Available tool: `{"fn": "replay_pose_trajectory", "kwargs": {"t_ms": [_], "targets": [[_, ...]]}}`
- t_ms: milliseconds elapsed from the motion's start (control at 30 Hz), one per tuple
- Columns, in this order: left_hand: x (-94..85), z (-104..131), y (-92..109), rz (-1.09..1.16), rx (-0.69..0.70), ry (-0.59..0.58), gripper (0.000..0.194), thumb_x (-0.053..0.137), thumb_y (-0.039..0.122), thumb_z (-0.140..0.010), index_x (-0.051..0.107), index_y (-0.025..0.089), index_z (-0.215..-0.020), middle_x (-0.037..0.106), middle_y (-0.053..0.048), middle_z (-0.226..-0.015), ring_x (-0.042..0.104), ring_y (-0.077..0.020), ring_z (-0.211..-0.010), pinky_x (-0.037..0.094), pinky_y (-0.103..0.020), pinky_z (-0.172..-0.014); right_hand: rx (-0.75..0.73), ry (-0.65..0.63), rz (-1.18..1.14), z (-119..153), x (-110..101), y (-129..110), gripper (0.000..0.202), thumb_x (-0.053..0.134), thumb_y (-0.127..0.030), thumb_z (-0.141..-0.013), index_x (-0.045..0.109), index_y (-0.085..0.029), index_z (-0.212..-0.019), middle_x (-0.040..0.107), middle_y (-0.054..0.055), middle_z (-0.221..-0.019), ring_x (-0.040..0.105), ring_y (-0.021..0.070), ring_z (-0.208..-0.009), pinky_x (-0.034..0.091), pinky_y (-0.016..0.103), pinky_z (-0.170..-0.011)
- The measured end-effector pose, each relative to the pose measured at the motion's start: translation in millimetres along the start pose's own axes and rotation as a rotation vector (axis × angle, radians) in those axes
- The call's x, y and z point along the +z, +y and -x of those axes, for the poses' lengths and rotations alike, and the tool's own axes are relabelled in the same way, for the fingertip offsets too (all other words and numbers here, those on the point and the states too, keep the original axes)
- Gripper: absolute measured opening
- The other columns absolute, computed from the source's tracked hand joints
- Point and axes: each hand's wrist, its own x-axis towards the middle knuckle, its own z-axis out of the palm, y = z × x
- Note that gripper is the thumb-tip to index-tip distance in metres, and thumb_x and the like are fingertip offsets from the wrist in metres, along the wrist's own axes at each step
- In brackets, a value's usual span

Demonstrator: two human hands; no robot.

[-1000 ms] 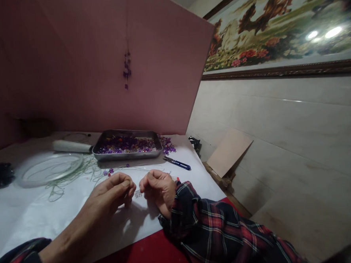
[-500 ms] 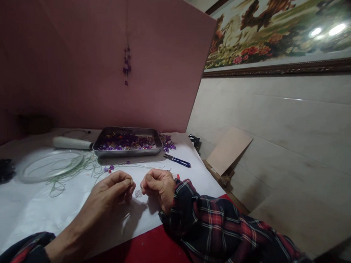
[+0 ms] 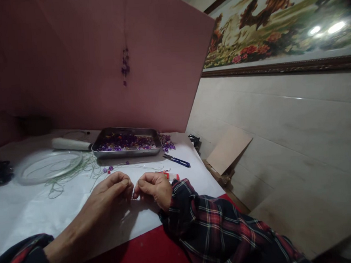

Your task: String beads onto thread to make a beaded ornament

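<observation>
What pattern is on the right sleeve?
The right sleeve is plaid: dark, with red bands and thin pale lines, best seen in the head view.

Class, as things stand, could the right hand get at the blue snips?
Probably yes: the blue snips lie uncovered on the white sheet beyond the right hand, with only a small, partly red item low between.

A white sheet point(image 3: 22, 214) covers the table, with a red surface point(image 3: 138, 253) showing along its near edge. On the sheet's far side sits a metal tray point(image 3: 126, 154), with loose purple beads point(image 3: 168, 143) heaped against its right end and a pale tapered object point(image 3: 70, 144) at its left. Blue-handled snips point(image 3: 181, 162) lie at right, beyond a red-and-clear item point(image 3: 172, 176). Left of centre, tangled green cord point(image 3: 88, 162) spreads beside a translucent ring point(image 3: 30, 182); a few small beads point(image 3: 110, 168) lie near the cord. A dark object point(image 3: 1, 172) rests far left.
</observation>
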Motion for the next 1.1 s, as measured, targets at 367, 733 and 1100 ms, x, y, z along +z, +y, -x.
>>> {"fn": "replay_pose_trajectory", "kwargs": {"t_ms": [367, 733, 1100], "targets": [[0.8, 0, -4, -0.162, 0.057, 0.0, 0.022, 0.07, 0.039, -0.069, 0.06, 0.022, -0.059, 0.053, 0.002, -0.05, 0.045, -0.0153, -0.047, 0.036, -0.027, -0.045, 0.024, 0.128, 0.131, -2, -1, 6, 0.027, 0.06, -0.037, -0.079, 0.059, -0.016, -0.062, 0.054, -0.004, -0.049, 0.039, 0.0049, -0.033, 0.028, 0.017, -0.033], [-1.5, -1, -1, -0.327, 0.125, 0.007, 0.021, 0.07, 0.036, -0.068, 0.057, 0.023, -0.057, 0.053, 0.004, -0.048, 0.047, -0.0163, -0.047, 0.038, -0.028, -0.043, 0.001, 0.121, 0.095, -2, -2, 6, 0.026, 0.058, -0.037, -0.077, 0.06, -0.014, -0.065, 0.055, -0.004, -0.049, 0.041, 0.0043, -0.032, 0.028, 0.017, -0.032], [-2.4, -1, -2, -0.333, 0.114, 0.018, 0.018, 0.068, 0.037, -0.068, 0.06, 0.024, -0.058, 0.058, 0.002, -0.05, 0.053, -0.0185, -0.05, 0.042, -0.03, -0.047, 0.028, 0.177, 0.235, 1, 3, 3, 0.02, 0.053, -0.02, -0.081, 0.061, -0.015, -0.064, 0.053, -0.005, -0.047, 0.043, 0.006, -0.033, 0.032, 0.017, -0.032]]}}
